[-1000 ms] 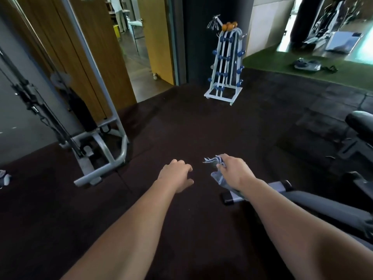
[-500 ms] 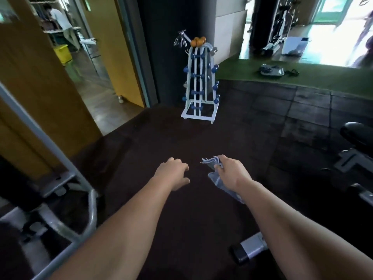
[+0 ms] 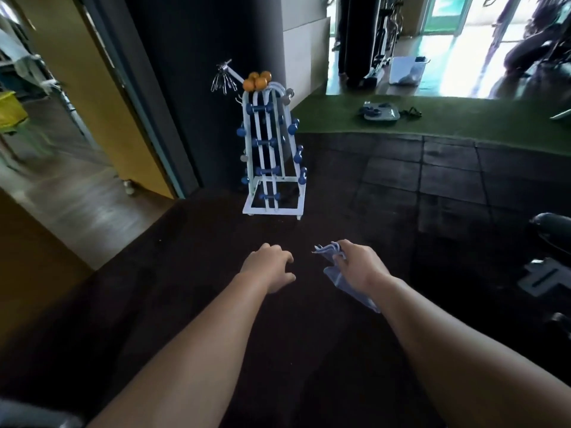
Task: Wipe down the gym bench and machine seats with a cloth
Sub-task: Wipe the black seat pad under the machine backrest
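Observation:
My right hand point(image 3: 360, 265) grips a pale blue cloth point(image 3: 335, 274), which sticks out past my knuckles and hangs below my wrist. My left hand point(image 3: 268, 265) hovers beside it over the dark floor with loosely curled fingers and holds nothing. A black padded seat point(image 3: 553, 231) of a machine shows at the right edge, with its grey metal foot point(image 3: 543, 276) below. Both hands are well clear of it. No bench is in view.
A white rack of blue dumbbells point(image 3: 272, 156) stands straight ahead on the dark rubber floor point(image 3: 401, 186). An open doorway with a yellow door point(image 3: 102, 118) lies to the left. Green turf point(image 3: 448, 118) with a small grey object lies beyond, at the back right.
The view has swung right and up: the grey cable machine frame and the bench end have left the picture. Both hands keep their pose, the cloth still in my right hand.

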